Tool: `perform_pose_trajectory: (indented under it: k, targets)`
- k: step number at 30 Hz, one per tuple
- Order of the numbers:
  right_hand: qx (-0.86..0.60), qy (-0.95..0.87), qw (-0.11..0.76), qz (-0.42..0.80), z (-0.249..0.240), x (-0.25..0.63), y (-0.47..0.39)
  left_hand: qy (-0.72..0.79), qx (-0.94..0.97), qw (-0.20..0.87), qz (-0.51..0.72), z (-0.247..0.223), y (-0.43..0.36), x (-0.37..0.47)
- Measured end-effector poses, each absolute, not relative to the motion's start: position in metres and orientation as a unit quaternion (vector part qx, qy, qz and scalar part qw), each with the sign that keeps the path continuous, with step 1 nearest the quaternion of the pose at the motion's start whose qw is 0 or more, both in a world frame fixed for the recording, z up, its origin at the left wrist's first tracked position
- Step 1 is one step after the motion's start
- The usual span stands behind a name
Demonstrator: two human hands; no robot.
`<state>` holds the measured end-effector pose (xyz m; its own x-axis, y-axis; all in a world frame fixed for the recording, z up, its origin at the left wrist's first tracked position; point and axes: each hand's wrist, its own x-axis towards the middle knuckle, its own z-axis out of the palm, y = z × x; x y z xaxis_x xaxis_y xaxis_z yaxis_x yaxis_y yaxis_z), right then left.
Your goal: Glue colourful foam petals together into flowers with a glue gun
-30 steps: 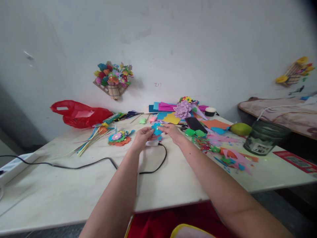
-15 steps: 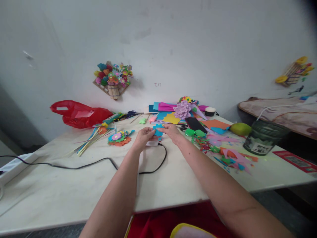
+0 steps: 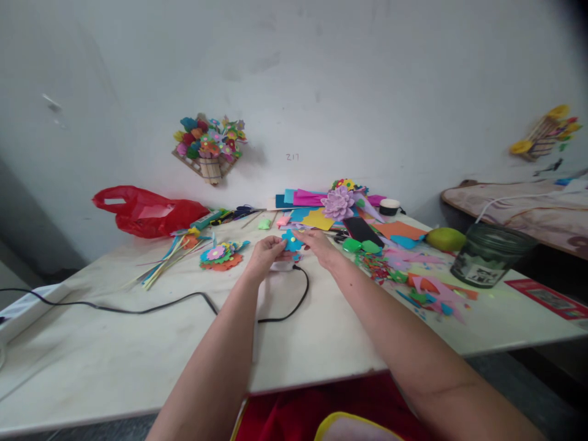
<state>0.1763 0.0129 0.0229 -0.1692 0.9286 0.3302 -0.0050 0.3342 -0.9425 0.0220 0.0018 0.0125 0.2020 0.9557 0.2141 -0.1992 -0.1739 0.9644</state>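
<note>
A blue paper or foam flower point(image 3: 290, 242) with a small yellow dot at its centre is held up over the middle of the table. My left hand point(image 3: 267, 254) pinches its left edge between thumb and fingers. At its right edge are the closed fingertips of my right hand point(image 3: 318, 245), partly hidden by the hand itself. Just below my hands lies a white object point(image 3: 282, 266) with a black cable point(image 3: 307, 288) running from it. Left of my left hand sits a stack of layered flowers point(image 3: 220, 255) in orange, green, yellow and pink.
A red plastic bag point(image 3: 147, 211) and thin strips point(image 3: 168, 263) lie to the left. Coloured sheets point(image 3: 316, 217), a purple flower point(image 3: 339, 203) and a phone point(image 3: 362, 231) are at the back. Colourful scraps point(image 3: 432, 291) and a dark green tub point(image 3: 489, 257) stand on the right.
My right fingertips have shifted off the flower's middle toward its right edge, so the yellow dot now shows. Both arms stay nearly in place.
</note>
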Motion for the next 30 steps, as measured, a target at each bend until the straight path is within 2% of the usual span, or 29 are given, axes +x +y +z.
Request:
perform_pose_trajectory:
  k: [30]
  targets:
    - [-0.363,-0.631,0.530,0.435,0.025,0.177,0.011,0.354,0.563,0.522,0.534,0.014,-0.001,0.022]
